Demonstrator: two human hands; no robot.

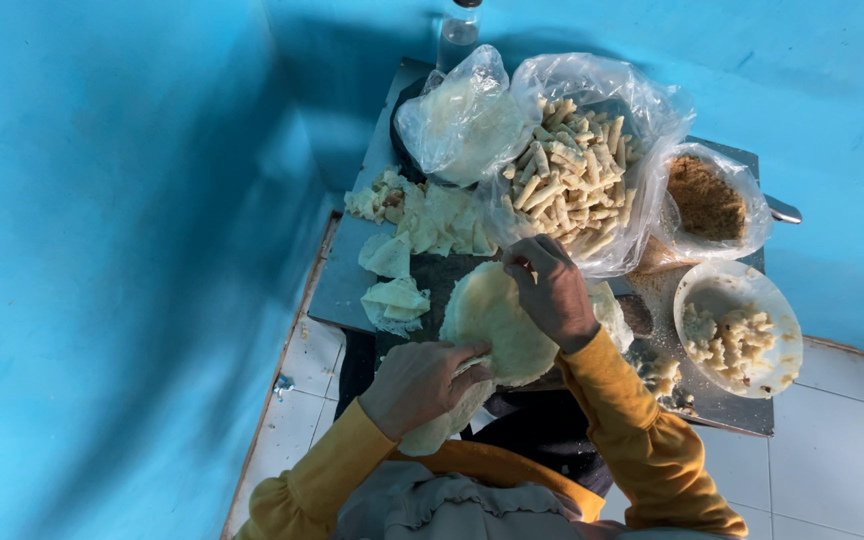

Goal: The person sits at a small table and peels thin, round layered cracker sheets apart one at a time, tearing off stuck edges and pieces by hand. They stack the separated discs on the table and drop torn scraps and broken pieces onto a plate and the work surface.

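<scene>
A round, pale thin dough sheet [497,320] lies on the low metal table [337,290] in front of me. My left hand [417,385] pinches its near edge, where the sheet hangs over the table's front. My right hand [552,290] grips the far right edge of the same sheet with curled fingers. Both arms wear yellow sleeves.
A clear bag of rolled pastry sticks [572,180] and a bag of stacked sheets [467,120] sit behind. Torn dough scraps [397,255] lie left. A bag of brown crumbs [707,200] and a white bowl of filling [737,335] stand right. Blue walls close in; a bottle [459,30] stands at the back.
</scene>
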